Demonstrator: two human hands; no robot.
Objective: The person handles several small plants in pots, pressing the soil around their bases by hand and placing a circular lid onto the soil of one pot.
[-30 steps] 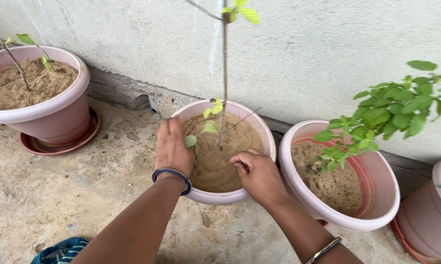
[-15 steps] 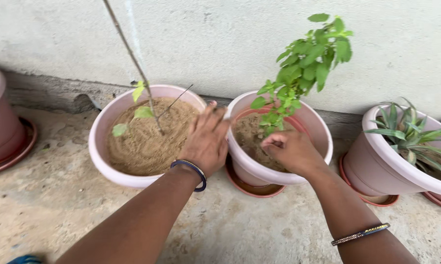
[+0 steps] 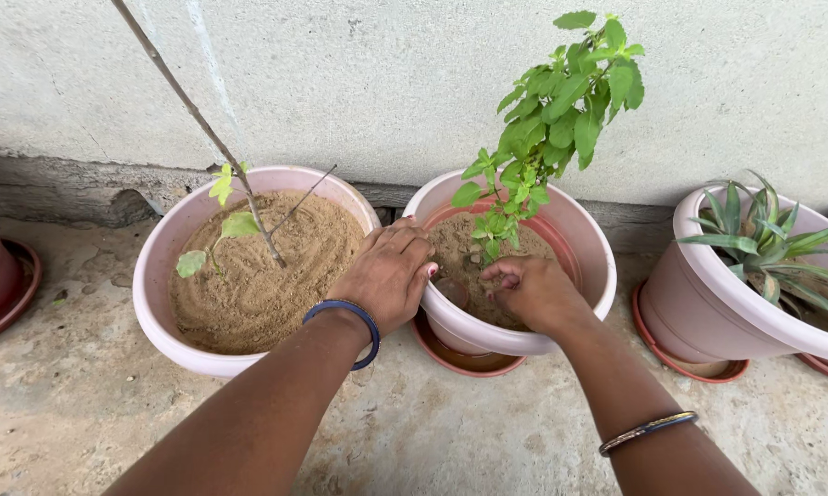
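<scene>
Forearms reached in from the near edge of the concrete floor [image 3: 450,432], the left one carrying a blue bangle [image 3: 345,323] at the wrist and the right one a thin striped bangle [image 3: 648,430] further up. The left hand [image 3: 388,274] lay palm down with its fingers curled over the near left rim of the middle pink pot [image 3: 574,230], gripping that rim without pinching anything small. The right hand [image 3: 531,292] hung loosely cupped inside the same pot, fingertips bent down into the sandy soil [image 3: 464,246] near the base of the leafy green plant [image 3: 547,119]; whether it held any soil could not be told. That pot stood on a reddish saucer [image 3: 469,360], between a wider pink pot [image 3: 170,248] on the left, with a thin bare stem [image 3: 202,129] and a few leaves, and a pot of spiky striped leaves [image 3: 767,239] on the right, all lined up along the foot of the grey wall [image 3: 386,83]. Filled with soil, the middle pot looked heavy but stiff, best held by its thick rolled rim on both sides; the soil seemed loose and crumbly, and the plant's stems appeared soft and easily snapped.
</scene>
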